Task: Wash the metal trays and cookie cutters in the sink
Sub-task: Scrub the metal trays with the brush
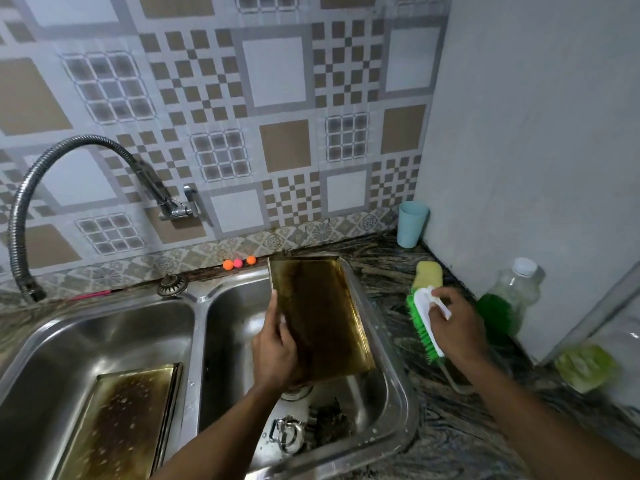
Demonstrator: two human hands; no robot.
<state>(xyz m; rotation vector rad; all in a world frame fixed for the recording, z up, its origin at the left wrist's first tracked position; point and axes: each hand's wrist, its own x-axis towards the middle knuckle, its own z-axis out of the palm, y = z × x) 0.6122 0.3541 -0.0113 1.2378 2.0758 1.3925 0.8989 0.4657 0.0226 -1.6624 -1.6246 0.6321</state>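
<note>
A stained, brownish metal tray [322, 317] stands tilted over the right basin of the steel double sink [398, 386]; my left hand [275, 351] grips its left edge. My right hand [455, 322] grips a white scrubbing brush with green bristles [424, 323] lying on the counter to the right of the sink. A second dirty tray [128, 420] lies flat in the left basin. At the bottom of the right basin lie metal cookie cutters [287, 433], partly hidden by my left forearm.
A flexible metal tap [69, 150] arches over the left basin. On the dark marbled counter [450, 427] are a yellow sponge [429, 273], a blue cup [412, 223], a bottle of green liquid [509, 299] and a pale green scourer [585, 367]. A white wall closes the right side.
</note>
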